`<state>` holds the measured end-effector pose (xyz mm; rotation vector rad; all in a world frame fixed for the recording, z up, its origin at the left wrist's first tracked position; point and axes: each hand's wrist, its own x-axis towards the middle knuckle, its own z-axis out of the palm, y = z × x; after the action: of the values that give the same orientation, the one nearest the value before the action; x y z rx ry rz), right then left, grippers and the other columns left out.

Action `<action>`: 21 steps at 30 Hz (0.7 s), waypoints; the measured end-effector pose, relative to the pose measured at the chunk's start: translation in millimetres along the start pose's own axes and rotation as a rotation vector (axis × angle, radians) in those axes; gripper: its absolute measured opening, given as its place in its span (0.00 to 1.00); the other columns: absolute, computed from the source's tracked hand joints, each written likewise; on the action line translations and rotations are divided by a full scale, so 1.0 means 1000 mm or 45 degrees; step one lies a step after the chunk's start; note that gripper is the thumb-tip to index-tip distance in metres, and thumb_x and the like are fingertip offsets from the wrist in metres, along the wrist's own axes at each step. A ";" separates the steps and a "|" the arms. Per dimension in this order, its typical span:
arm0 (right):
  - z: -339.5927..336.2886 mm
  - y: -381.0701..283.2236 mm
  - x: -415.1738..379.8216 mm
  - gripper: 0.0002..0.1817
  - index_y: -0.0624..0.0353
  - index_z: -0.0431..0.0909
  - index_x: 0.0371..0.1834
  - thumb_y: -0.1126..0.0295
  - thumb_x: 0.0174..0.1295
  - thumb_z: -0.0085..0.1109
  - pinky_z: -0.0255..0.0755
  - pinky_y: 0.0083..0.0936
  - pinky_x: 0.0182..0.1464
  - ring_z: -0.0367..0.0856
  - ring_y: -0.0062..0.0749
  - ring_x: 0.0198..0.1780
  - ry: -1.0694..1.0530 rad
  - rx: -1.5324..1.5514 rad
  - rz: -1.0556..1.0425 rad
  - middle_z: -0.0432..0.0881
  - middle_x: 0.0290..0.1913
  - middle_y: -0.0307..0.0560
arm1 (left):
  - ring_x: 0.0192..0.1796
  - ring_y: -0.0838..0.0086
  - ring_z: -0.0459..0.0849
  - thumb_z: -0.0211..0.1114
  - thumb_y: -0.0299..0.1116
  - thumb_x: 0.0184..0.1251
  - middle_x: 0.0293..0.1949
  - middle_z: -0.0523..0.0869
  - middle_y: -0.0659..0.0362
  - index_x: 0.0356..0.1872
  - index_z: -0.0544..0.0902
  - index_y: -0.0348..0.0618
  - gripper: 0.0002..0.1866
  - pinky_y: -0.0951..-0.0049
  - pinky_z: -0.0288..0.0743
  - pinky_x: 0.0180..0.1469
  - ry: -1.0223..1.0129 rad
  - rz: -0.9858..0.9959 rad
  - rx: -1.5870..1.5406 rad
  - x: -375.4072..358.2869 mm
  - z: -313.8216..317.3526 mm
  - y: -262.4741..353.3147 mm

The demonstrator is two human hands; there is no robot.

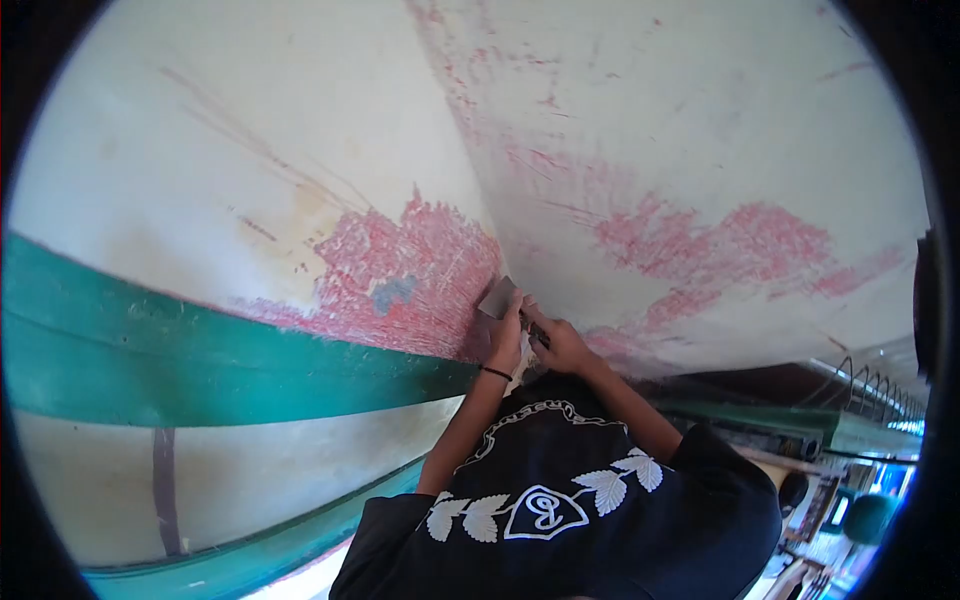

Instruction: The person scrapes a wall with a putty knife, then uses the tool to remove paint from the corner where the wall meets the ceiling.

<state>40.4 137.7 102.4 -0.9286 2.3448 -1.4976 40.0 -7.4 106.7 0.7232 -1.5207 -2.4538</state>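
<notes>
Beyond the black shirt (600, 560), both forearms converge on one flat-bladed scraper (497, 298). The right hand (563, 346) is the nearer to the handle end and is closed around the dark handle (539, 334). The left hand (507, 342), wearing a dark wristband (495, 373), sits alongside with its fingers at the blade's base; whether they pinch the metal or only press on it cannot be told. The tool's long axis runs obliquely, from the right hand up and left past the left fingertips. The blade lies at the wall corner, over the right edge of the reddish patch (415, 265) on the left wall (300, 90); firm contact cannot be confirmed. Further left extends the green band (200, 350), below that patch.
</notes>
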 end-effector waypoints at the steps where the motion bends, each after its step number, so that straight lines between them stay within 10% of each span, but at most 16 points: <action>1: -0.003 -0.006 -0.005 0.39 0.50 0.59 0.78 0.73 0.61 0.59 0.77 0.40 0.43 0.84 0.51 0.34 0.021 -0.024 -0.021 0.85 0.49 0.60 | 0.42 0.70 0.86 0.64 0.35 0.73 0.45 0.85 0.51 0.60 0.75 0.32 0.21 0.72 0.80 0.42 0.039 0.028 0.021 -0.021 0.015 0.029; 4: -0.014 -0.025 0.011 0.36 0.45 0.60 0.78 0.68 0.66 0.60 0.79 0.41 0.45 0.85 0.55 0.38 0.053 -0.012 -0.046 0.84 0.50 0.57 | 0.46 0.67 0.87 0.62 0.39 0.75 0.49 0.85 0.49 0.57 0.77 0.28 0.22 0.68 0.80 0.46 0.228 0.524 0.423 -0.024 0.025 0.053; 13: -0.012 0.010 0.054 0.38 0.55 0.57 0.78 0.70 0.65 0.62 0.79 0.35 0.47 0.86 0.57 0.45 0.149 0.012 -0.291 0.73 0.69 0.58 | 0.43 0.66 0.87 0.63 0.41 0.74 0.42 0.88 0.48 0.47 0.81 0.23 0.22 0.66 0.80 0.44 0.316 0.545 0.346 -0.001 0.034 0.050; 21: -0.024 0.006 0.066 0.39 0.55 0.57 0.79 0.74 0.64 0.62 0.80 0.35 0.43 0.87 0.56 0.40 0.074 -0.023 -0.241 0.84 0.51 0.61 | 0.39 0.70 0.88 0.61 0.41 0.75 0.38 0.90 0.51 0.44 0.84 0.23 0.22 0.66 0.80 0.42 0.353 0.460 0.363 -0.006 0.050 0.060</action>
<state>-25.0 117.7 118.3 -1.1556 2.3711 -1.5943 14.7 6.7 180.0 0.7225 -1.7280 -1.8199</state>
